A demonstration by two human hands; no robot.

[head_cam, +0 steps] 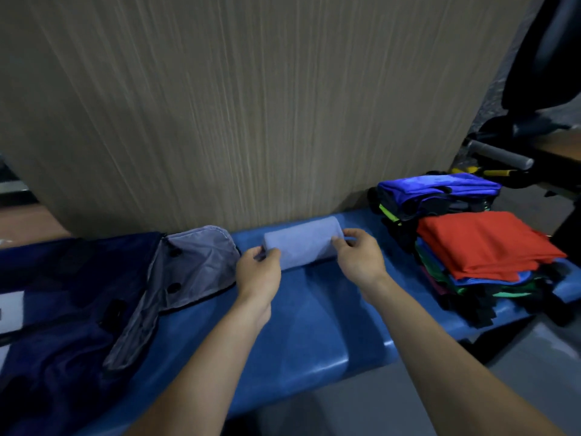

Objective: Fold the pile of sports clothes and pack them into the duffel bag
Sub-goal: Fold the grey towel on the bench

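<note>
Head view: pale blue rolled cloth (301, 243) lies on the blue bench (314, 325) against the wood-grain wall, between the open duffel bag (72, 297) at left and the folded clothes stack (484, 247) at right — left hand (259, 272) and right hand (360, 256) each pinch one end. Risk, as judged: a lift by the ends alone could let the roll sag and unwind, since nothing binds it. Long axis runs left–right along the wall, left end toward the bag
</note>
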